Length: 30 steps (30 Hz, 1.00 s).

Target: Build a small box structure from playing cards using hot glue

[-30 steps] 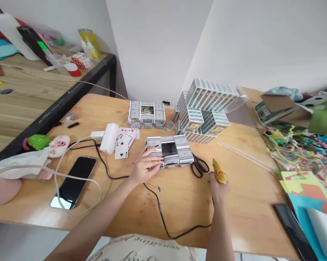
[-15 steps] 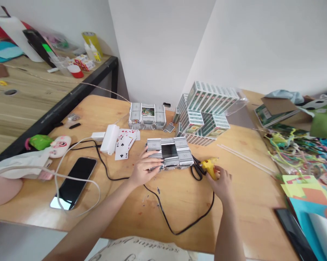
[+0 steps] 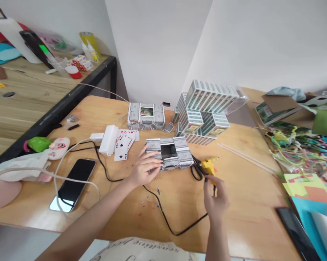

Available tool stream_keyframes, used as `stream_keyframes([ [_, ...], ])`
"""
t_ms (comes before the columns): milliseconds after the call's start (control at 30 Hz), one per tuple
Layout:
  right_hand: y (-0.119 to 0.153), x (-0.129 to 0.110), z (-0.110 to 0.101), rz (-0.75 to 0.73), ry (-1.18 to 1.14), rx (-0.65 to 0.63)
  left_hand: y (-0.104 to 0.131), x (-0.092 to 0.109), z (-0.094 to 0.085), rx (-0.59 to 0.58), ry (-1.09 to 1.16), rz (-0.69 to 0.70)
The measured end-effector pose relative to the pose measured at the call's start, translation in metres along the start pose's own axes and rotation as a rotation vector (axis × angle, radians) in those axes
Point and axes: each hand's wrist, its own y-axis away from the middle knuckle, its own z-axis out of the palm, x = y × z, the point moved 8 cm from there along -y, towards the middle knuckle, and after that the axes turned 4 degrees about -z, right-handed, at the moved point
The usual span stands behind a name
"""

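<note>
A box built from grey patterned playing cards (image 3: pixel 183 154), with a dark rectangular opening in its top, sits mid-table. My left hand (image 3: pixel 145 168) grips its left side, fingers over the top and thumb near the front edge. Just in front of the yellow glue gun (image 3: pixel 208 166) is my right hand (image 3: pixel 217 195), empty, thumb and fingers apart. The glue gun lies beside black-handled scissors (image 3: pixel 197 170), close to the box's right end. From the gun a black cord (image 3: pixel 176 233) loops across the table's front.
Behind stands a similar card box (image 3: pixel 136 116), with stacked card packs (image 3: pixel 212 98) to its right. Loose playing cards (image 3: pixel 121 149), a white adapter (image 3: pixel 109 140) and a phone (image 3: pixel 75 183) lie left. White glue sticks (image 3: pixel 244 157) and coloured paper (image 3: pixel 310 203) are right.
My right hand has let go of the glue gun and drawn back toward me. The gun lies on the table. My left hand stays on the card box.
</note>
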Motion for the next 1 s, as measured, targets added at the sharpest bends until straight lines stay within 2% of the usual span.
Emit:
stream_keyframes([
  [67,0.01,-0.007,0.016,0.056,-0.128,-0.055,-0.001,0.001,0.001,-0.026,-0.006,0.026],
  [233,0.041,-0.028,0.078,0.172,-0.396,-0.368,-0.003,0.005,0.004,-0.114,-0.08,0.12],
  [367,0.059,-0.037,0.106,0.226,-0.485,-0.438,-0.002,0.011,0.005,-0.152,-0.154,0.21],
  [467,0.063,-0.041,0.114,0.186,-0.469,-0.457,0.002,0.013,0.007,-0.177,-0.186,0.253],
  [667,0.061,-0.04,0.115,0.179,-0.442,-0.464,0.008,0.013,0.012,-0.2,-0.211,0.272],
  [867,0.061,-0.039,0.118,0.158,-0.415,-0.456,0.01,0.019,0.015,-0.164,-0.33,0.343],
  [1000,0.061,-0.039,0.118,0.155,-0.402,-0.451,0.008,0.016,0.016,-0.154,-0.341,0.315],
])
